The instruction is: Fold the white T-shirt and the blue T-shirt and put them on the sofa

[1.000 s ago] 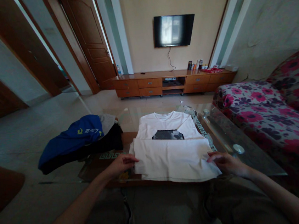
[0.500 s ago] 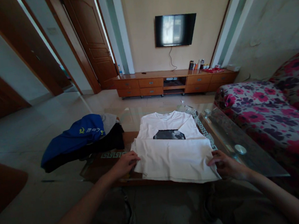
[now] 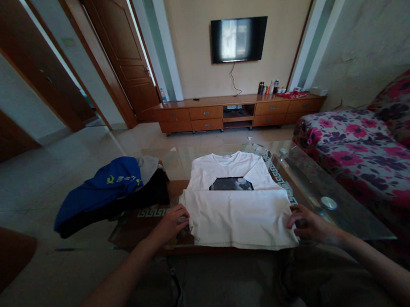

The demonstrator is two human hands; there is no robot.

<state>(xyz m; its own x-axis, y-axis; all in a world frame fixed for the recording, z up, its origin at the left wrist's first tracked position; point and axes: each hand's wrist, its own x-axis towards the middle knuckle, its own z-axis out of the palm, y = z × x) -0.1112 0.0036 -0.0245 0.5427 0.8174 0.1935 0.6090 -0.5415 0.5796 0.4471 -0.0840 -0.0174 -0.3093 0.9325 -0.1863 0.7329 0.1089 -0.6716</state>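
Note:
A white T-shirt (image 3: 241, 218) lies on the glass coffee table, its neckline toward the far side. Its lower part is folded up over itself, covering some of the dark printed picture (image 3: 230, 184) on the front. My left hand (image 3: 170, 224) is closed at the shirt's left edge, thumb and fingers pinching the cloth there. At the right edge, near the lower corner, my right hand (image 3: 309, 223) has its fingers bent round the fabric.
Left of the shirt is a heap of blue, black and grey clothes (image 3: 109, 185). The glass coffee table (image 3: 351, 223) extends to the right, beside a flowered sofa (image 3: 359, 157). Beyond stand a low wooden cabinet (image 3: 206, 113) and a wall television (image 3: 240, 40).
The shirt's left and right lower edges have been drawn slightly inward by my hands. Both hands stay at the same sides. The view has shifted slightly.

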